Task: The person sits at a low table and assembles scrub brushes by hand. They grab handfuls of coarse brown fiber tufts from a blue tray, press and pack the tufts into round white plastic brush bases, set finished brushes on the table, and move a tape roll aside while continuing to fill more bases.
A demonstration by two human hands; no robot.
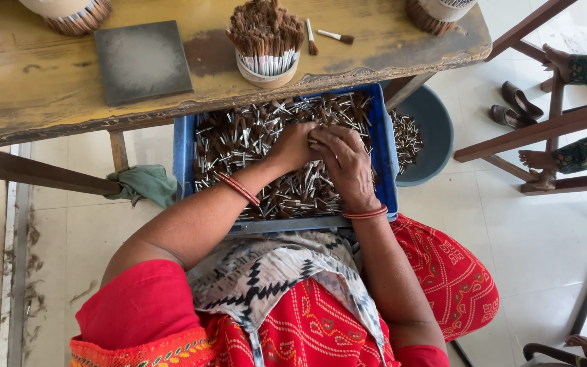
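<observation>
A blue plastic crate (183, 146) rests on my lap, filled with several small brush heads with brown bristles and silver metal ferrules (239, 139). Both hands are down in the pile near the crate's middle. My left hand (295, 144) is curled into the brush heads, fingers bent. My right hand (344, 160) lies palm down beside it, fingers touching the left hand and closed over some brush heads. What exactly each hand grips is hidden under the fingers. Red bangles sit on both wrists.
A worn yellow wooden table (49, 88) stands ahead with a cup of upright brushes (266, 41), a dark square slab (143, 61) and loose brushes (338, 36). A grey tub (436, 129) holds more brush heads. A green cloth (145, 185) hangs left. Another person's feet (541, 160) rest at right.
</observation>
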